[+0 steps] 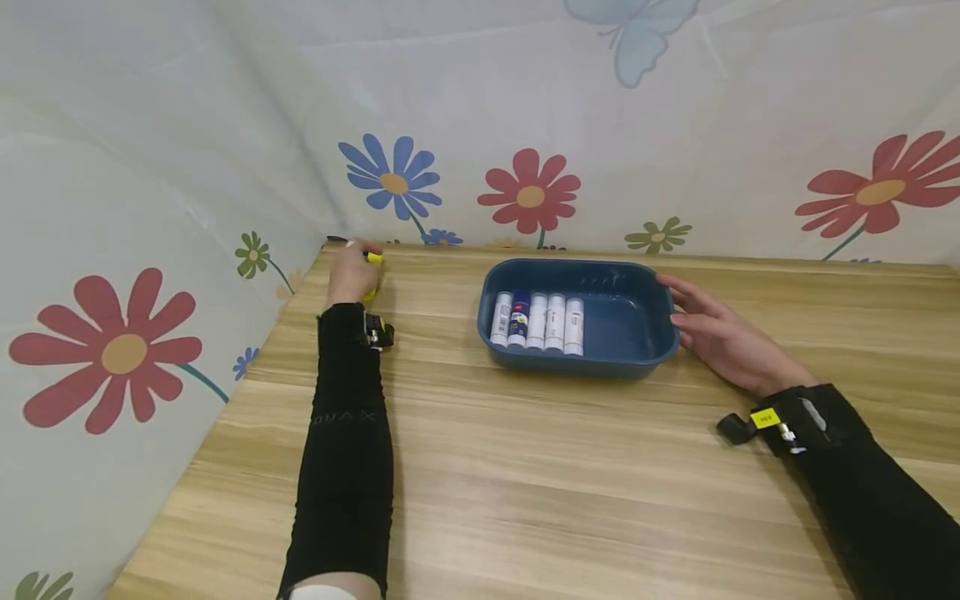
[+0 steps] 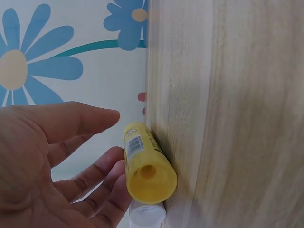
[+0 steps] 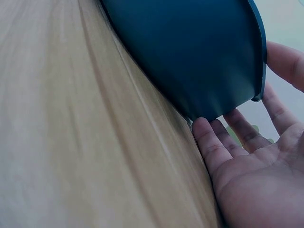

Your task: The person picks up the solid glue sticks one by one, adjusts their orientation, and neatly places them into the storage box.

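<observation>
Yellow tube (image 2: 146, 159) lies flat, long axis receding in left wrist view, hollow end nearest. Left hand (image 2: 38, 166) spread beside it; right hand (image 3: 259, 171) spread against blue bin (image 3: 190, 57).

The tabletop (image 1: 540, 483) has a light wood-grain finish. A pale, creased backdrop (image 1: 465, 75), printed with flowers (image 1: 530, 197) and a butterfly (image 1: 641, 42), borders its rear and left edges.

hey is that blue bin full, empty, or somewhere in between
Partly full: in the head view, five tubes sit side by side in the left part of the blue bin, while its right part shows bare.
</observation>
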`<act>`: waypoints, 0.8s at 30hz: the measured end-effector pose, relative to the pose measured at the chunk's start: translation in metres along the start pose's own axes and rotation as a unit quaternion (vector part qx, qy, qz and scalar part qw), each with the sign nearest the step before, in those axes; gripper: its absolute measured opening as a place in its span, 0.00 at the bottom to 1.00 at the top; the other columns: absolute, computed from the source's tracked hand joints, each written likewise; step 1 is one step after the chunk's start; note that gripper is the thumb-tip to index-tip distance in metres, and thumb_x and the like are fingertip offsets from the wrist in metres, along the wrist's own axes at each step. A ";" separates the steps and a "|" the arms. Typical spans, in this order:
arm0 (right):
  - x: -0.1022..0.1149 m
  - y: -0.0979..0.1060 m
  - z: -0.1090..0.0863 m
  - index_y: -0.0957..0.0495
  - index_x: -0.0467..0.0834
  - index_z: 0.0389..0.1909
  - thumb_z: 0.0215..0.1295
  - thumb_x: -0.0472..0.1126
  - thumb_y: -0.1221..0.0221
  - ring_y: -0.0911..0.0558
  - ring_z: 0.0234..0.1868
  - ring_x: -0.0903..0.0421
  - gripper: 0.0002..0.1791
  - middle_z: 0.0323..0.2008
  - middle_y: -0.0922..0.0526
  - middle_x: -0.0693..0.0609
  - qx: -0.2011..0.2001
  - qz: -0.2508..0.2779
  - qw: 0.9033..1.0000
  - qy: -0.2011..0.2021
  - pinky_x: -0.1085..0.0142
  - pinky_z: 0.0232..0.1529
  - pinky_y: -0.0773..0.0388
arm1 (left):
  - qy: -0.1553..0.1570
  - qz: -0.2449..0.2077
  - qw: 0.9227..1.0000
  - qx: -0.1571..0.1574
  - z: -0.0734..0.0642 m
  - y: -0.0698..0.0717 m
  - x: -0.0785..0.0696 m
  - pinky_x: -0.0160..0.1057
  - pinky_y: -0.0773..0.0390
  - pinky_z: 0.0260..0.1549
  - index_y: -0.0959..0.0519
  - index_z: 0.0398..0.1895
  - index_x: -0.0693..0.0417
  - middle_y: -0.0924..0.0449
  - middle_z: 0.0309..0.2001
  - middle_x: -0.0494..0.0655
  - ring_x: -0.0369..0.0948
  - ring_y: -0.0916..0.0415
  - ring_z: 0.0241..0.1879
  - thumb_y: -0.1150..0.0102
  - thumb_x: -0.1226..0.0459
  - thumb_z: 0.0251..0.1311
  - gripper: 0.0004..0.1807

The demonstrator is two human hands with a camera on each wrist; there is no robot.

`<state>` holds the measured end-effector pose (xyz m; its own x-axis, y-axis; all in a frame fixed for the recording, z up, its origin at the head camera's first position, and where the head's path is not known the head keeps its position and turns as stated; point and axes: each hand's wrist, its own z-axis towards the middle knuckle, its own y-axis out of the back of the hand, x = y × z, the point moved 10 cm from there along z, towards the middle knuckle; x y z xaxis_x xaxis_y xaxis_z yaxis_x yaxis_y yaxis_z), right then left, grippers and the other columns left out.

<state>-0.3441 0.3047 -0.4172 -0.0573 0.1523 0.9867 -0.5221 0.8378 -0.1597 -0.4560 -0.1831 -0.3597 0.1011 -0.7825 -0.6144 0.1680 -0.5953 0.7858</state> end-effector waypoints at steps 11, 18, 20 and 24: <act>0.001 -0.001 0.000 0.55 0.52 0.78 0.77 0.32 0.60 0.36 0.68 0.66 0.33 0.79 0.68 0.47 0.000 0.004 1.000 -0.001 0.75 0.59 0.31 | 0.004 0.017 1.000 0.021 -0.005 -0.006 -0.005 0.45 0.33 0.51 0.24 0.59 0.59 0.37 0.66 0.66 0.54 0.39 0.59 0.47 0.74 0.58 0.23; 0.000 0.000 0.001 0.55 0.53 0.78 0.77 0.32 0.60 0.36 0.68 0.65 0.33 0.78 0.66 0.48 0.000 0.006 1.000 -0.004 0.75 0.59 0.31 | 0.017 0.020 0.997 0.079 -0.004 -0.020 0.000 0.48 0.32 0.58 0.29 0.64 0.56 0.35 0.67 0.64 0.54 0.37 0.57 0.41 0.68 0.61 0.26; 0.000 0.000 0.001 0.55 0.53 0.78 0.77 0.31 0.61 0.35 0.68 0.65 0.33 0.78 0.65 0.48 0.001 0.008 1.000 -0.003 0.75 0.59 0.30 | 0.018 0.027 0.994 0.100 -0.003 -0.025 0.001 0.48 0.33 0.59 0.30 0.66 0.55 0.35 0.68 0.62 0.53 0.37 0.57 0.40 0.66 0.61 0.28; 0.001 -0.001 0.000 0.55 0.53 0.78 0.77 0.31 0.61 0.35 0.68 0.66 0.33 0.78 0.67 0.47 0.003 0.006 1.000 -0.001 0.75 0.59 0.31 | -0.001 0.042 0.992 0.121 -0.003 -0.031 -0.004 0.45 0.32 0.53 0.30 0.67 0.53 0.35 0.68 0.62 0.52 0.36 0.54 0.40 0.67 0.59 0.30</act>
<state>-0.3437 0.3038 -0.4164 -0.0664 0.1616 0.9846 -0.5259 0.8329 -0.1722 -0.4586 -0.1614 -0.3821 0.1035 -0.8315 -0.5457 -0.0813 -0.5539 0.8286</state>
